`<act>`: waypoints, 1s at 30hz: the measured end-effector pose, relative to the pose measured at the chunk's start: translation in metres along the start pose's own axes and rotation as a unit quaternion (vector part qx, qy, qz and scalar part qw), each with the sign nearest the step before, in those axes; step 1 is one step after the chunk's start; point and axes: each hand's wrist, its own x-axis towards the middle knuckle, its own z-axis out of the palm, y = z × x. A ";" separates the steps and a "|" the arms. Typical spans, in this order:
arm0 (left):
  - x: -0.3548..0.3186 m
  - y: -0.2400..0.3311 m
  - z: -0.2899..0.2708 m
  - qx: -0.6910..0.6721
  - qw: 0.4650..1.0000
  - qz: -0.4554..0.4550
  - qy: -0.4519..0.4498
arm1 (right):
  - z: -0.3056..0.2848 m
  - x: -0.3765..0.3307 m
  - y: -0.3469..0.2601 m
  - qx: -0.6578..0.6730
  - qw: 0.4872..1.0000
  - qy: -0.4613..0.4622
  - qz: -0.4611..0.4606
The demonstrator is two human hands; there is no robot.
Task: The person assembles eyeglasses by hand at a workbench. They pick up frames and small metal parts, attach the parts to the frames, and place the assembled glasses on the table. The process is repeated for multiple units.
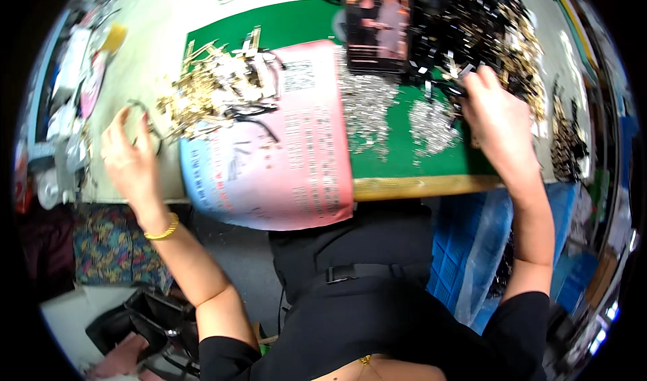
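Observation:
My left hand (131,160) is at the left of the table, thumb and fingers apart. Beside its fingertips lies a thin dark curved piece (156,138), perhaps an eyeglass part; blur hides whether they touch. Just right of it is a heap of gold-coloured metal pieces (202,94), with a few black curved eyeglass parts (255,119) on it. My right hand (500,121) is bent, its fingers closed at the lower edge of a pile of black parts (455,27). Dark pieces show at those fingertips, but what they grip is hidden. Small silver pieces (433,126) lie left of this hand.
A pink and blue printed sheet (306,179) overhangs the front edge of the green mat (411,165). A phone (377,23) with a lit picture stands behind more silver pieces (367,104). Blue crates (461,246) stand below the table at right, a black bag (151,320) at lower left.

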 end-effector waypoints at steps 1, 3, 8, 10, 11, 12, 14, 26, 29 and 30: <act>0.000 0.025 -0.009 -0.145 0.987 -0.050 -0.039 | -0.003 0.000 0.004 0.019 1.000 0.012 0.000; -0.003 0.064 -0.023 -0.304 0.942 -0.062 -0.125 | -0.007 0.001 0.014 0.065 0.997 0.031 0.004; 0.005 0.080 -0.013 -0.332 0.922 -0.082 -0.181 | -0.034 -0.011 0.033 0.180 0.975 0.084 0.097; 0.017 0.081 -0.009 -0.334 0.906 -0.030 -0.259 | -0.046 -0.027 0.029 0.301 0.946 0.064 0.103; 0.019 0.085 -0.005 -0.324 0.904 0.007 -0.280 | -0.061 -0.036 0.018 0.377 0.910 -0.006 0.171; 0.022 0.090 0.000 -0.316 0.899 0.047 -0.298 | -0.072 -0.041 0.006 0.429 0.888 -0.042 0.160; 0.026 0.092 0.006 -0.309 0.901 0.078 -0.295 | -0.068 -0.051 -0.011 0.493 0.861 -0.056 0.110; 0.001 0.082 0.003 -0.408 0.899 -0.054 -0.151 | -0.035 -0.072 -0.035 0.655 0.733 -0.172 0.065; -0.007 0.080 -0.010 -0.396 0.902 -0.083 -0.148 | -0.034 -0.070 -0.036 0.643 0.743 -0.176 0.059; -0.012 0.084 -0.014 -0.478 0.858 -0.148 -0.117 | -0.034 -0.071 -0.037 0.655 0.731 -0.176 0.071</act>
